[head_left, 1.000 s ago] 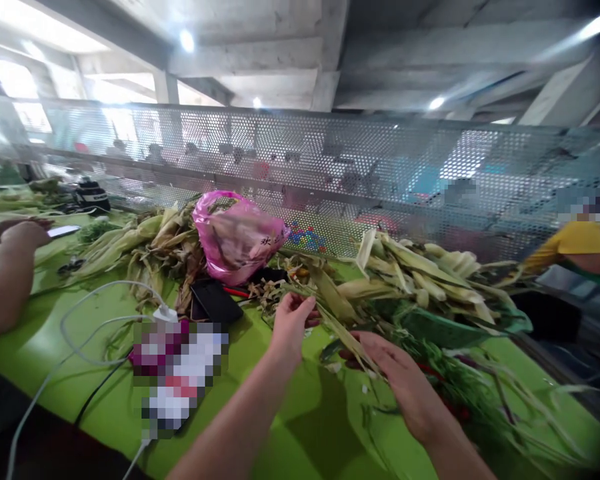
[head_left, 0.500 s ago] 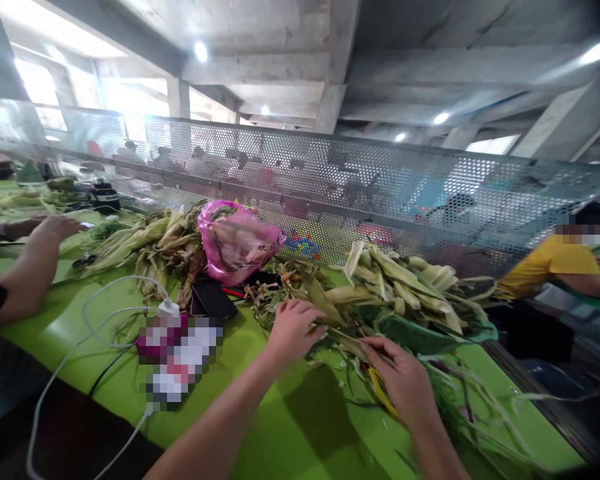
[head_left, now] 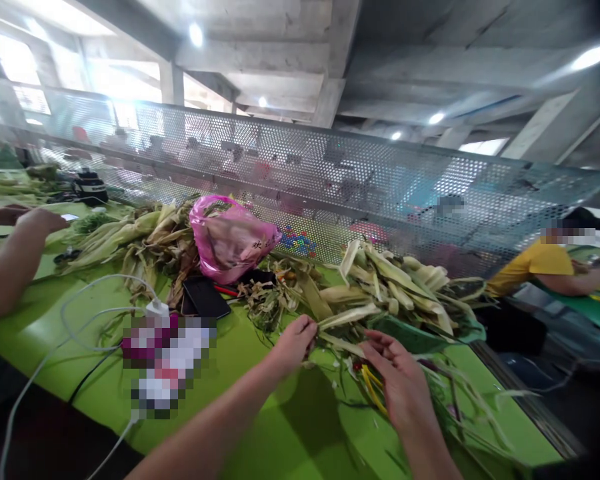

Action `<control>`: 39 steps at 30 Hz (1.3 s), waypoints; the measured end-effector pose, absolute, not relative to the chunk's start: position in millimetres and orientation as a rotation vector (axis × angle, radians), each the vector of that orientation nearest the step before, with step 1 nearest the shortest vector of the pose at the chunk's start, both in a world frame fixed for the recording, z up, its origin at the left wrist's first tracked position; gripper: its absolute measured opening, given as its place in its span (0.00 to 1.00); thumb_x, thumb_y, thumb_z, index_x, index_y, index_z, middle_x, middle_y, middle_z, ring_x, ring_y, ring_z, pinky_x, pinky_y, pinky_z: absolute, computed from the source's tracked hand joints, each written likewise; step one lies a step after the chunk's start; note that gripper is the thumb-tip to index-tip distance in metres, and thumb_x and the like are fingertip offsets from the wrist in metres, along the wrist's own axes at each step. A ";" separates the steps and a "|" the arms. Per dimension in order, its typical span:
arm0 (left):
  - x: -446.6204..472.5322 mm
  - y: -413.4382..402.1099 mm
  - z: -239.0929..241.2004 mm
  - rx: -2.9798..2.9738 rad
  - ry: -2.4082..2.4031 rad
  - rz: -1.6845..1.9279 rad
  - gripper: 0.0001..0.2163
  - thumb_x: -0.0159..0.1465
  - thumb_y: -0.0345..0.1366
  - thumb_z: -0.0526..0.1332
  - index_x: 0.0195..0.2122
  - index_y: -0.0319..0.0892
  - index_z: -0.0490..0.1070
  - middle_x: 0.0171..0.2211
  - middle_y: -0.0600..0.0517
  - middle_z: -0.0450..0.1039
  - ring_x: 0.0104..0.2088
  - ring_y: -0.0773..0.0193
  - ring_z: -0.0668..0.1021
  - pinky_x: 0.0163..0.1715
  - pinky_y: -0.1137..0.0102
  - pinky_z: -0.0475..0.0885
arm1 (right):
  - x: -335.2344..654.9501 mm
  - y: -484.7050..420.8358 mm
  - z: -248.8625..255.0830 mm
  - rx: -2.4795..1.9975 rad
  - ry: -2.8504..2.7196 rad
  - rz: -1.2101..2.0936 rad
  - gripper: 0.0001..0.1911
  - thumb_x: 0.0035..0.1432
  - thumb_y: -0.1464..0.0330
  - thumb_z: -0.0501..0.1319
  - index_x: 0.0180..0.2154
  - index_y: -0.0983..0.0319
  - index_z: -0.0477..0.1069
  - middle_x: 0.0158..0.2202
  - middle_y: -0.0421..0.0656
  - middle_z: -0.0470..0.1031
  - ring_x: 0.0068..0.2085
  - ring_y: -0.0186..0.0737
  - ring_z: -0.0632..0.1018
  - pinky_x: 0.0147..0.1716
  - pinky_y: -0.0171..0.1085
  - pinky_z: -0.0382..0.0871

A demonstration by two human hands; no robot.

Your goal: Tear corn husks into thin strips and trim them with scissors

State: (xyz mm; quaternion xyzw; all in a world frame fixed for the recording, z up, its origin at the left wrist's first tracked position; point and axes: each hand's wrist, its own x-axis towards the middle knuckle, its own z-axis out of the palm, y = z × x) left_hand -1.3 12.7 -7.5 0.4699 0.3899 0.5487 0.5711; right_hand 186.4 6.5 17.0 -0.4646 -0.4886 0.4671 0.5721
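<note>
My left hand is closed, pinching the base of a pale corn husk strip that stretches to the right. My right hand hovers beside it with fingers curled over the husk litter, touching another husk strip; yellow strips lie just under it. Both hands sit over the bright green table. A pile of husked corn ears and leaves rests in a green basket right behind my hands.
A pink plastic bag and a black phone lie left of centre, with a corn pile behind. White cables cross the table. Another person's arm rests at left; a person in yellow sits right. A perforated metal screen backs the table.
My left hand drew back from the husk pile and now pinches a husk strip. My right hand shifted slightly right, its fingers spreading over the litter. The view swung a little left.
</note>
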 end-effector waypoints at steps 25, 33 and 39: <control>-3.7 13.0 7.5 0.996 0.689 1.289 0.11 0.57 0.41 0.62 0.33 0.42 0.63 0.25 0.54 0.69 0.26 0.69 0.68 0.28 0.72 0.58 | 137.5 49.8 61.5 -1.271 -1.724 0.785 0.19 0.49 0.53 0.67 0.37 0.61 0.79 0.32 0.44 0.80 0.39 0.49 0.79 0.43 0.44 0.71; -4.6 20.2 0.8 0.893 0.770 1.334 0.17 0.56 0.49 0.62 0.30 0.43 0.57 0.22 0.57 0.65 0.22 0.71 0.64 0.24 0.73 0.54 | 131.7 63.8 59.2 -1.118 -1.625 0.897 0.16 0.51 0.57 0.66 0.38 0.60 0.78 0.33 0.43 0.80 0.39 0.48 0.78 0.39 0.42 0.71; -5.7 20.6 0.1 0.922 0.840 1.260 0.12 0.57 0.43 0.60 0.29 0.43 0.58 0.20 0.56 0.68 0.19 0.72 0.61 0.22 0.72 0.52 | 138.8 62.1 65.4 -1.250 -1.901 0.406 0.14 0.56 0.57 0.61 0.26 0.59 0.72 0.23 0.38 0.72 0.28 0.38 0.70 0.31 0.37 0.63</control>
